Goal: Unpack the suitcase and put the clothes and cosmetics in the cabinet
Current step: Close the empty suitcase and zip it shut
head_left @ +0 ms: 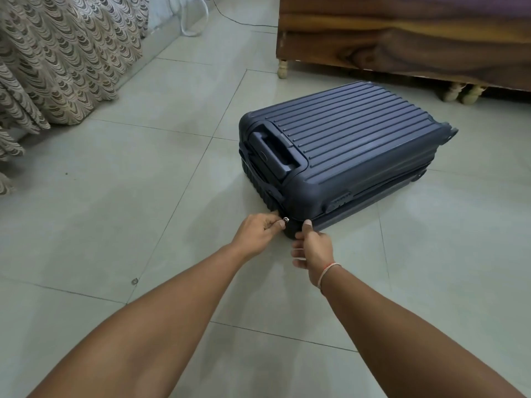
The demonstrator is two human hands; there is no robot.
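At the suitcase's near corner, the left hand (258, 229) pinches a small silver zipper pull (286, 219) between its fingers; the right hand (311, 247) grips the corner, thumb on top, its other fingers partly hidden. The closed navy suitcase (344, 145) lies flat on the tiled floor (143, 182), contents unseen. At two o'clock, a wooden bed frame (402, 44) is cut off.

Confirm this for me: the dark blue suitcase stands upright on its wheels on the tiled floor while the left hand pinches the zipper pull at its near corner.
Not quite. In the head view the suitcase is not upright: it lies flat on the tiled floor, ribbed shell facing up. The rest holds: the left hand pinches the zipper pull at its near corner.
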